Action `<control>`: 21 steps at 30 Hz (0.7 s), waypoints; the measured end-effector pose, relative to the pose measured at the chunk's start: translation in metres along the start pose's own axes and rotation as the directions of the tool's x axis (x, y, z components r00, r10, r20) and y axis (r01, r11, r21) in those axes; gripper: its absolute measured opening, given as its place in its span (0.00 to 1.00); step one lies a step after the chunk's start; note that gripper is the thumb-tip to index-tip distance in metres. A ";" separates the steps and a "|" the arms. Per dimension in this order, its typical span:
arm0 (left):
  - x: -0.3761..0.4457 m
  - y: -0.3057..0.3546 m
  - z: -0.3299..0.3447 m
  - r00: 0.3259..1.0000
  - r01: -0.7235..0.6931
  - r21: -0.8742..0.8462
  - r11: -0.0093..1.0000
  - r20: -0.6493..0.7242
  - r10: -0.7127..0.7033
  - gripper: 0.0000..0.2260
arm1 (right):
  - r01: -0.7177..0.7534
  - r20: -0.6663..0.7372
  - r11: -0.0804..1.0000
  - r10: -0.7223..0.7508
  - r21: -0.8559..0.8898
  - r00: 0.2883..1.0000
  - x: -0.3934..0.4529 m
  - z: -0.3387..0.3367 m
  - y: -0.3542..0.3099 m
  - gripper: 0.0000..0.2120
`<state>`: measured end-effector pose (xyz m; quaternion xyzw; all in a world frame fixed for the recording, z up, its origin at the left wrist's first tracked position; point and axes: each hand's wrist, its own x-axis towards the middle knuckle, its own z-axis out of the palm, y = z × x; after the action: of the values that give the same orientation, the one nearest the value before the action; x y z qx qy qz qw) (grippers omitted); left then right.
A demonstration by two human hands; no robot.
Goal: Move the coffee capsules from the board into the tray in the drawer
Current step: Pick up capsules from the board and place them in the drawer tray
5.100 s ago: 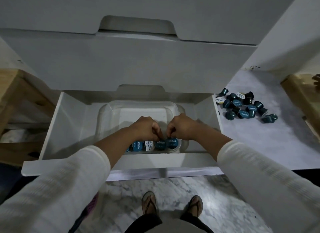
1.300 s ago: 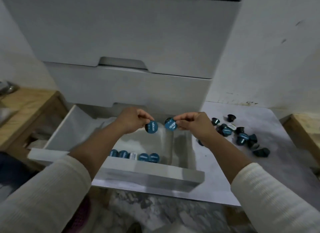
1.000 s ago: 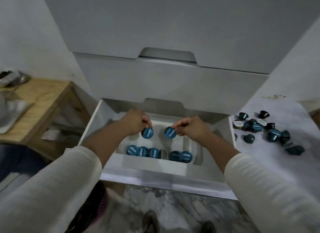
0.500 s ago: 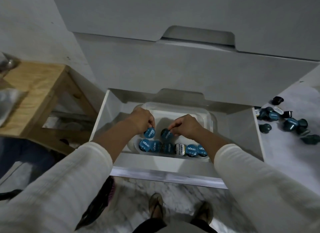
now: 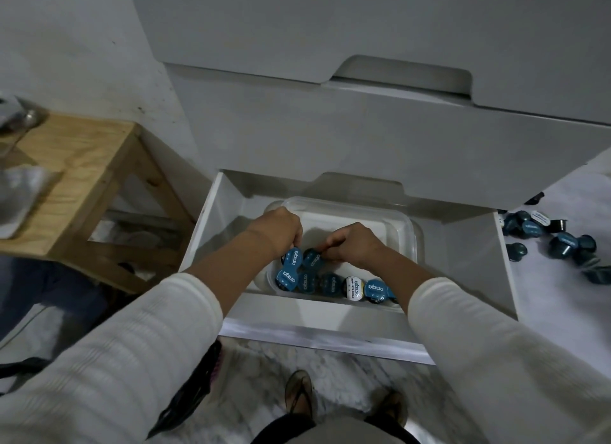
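Each hand (image 5: 277, 227) (image 5: 355, 243) pinches a capsule (image 5: 292, 260) (image 5: 312, 258), foil lid facing up.

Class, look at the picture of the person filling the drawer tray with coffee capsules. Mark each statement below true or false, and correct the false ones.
1. Each hand holds a blue capsule over the tray. True: left hand, right hand.
2. A row of capsules already lies in the tray. True.
3. All capsules in that row are blue. False: one white capsule sits among them.
4. The board is bare. False: loose capsules remain on it.
5. The drawer is closed. False: it is pulled open.
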<state>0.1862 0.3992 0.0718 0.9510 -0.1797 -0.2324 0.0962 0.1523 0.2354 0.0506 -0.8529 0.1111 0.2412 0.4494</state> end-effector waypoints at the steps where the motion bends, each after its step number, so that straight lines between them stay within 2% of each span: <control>1: -0.001 0.000 0.000 1.000 0.005 0.009 1.000 -0.007 -0.005 0.13 | 0.010 0.007 1.000 -0.010 -0.005 1.000 0.000 0.001 0.000 0.10; 7: -0.005 0.000 0.003 1.000 0.023 0.054 0.998 -0.018 -0.022 0.14 | 0.041 0.026 0.998 -0.040 -0.055 0.999 -0.001 0.003 0.001 0.10; 10: -0.007 0.001 0.004 0.999 0.034 0.078 0.996 -0.015 -0.032 0.13 | 0.092 -0.007 0.992 -0.093 -0.090 0.996 -0.004 0.004 0.002 0.11; 16: -0.014 0.014 0.009 0.997 0.018 0.181 0.983 -0.083 -0.003 0.14 | 0.144 -0.073 0.901 -0.190 -0.410 0.979 -0.015 0.003 0.002 0.19; 21: -0.024 0.039 0.017 0.966 0.022 0.140 0.990 -0.256 0.015 0.18 | 0.158 -0.097 0.798 -0.261 -0.582 0.960 -0.033 -0.001 -0.002 0.24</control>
<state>0.1460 0.3708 0.0771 0.9778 -0.1801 -0.0941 0.0504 0.1251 0.2346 0.0693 -0.9723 -0.0230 0.1374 0.1875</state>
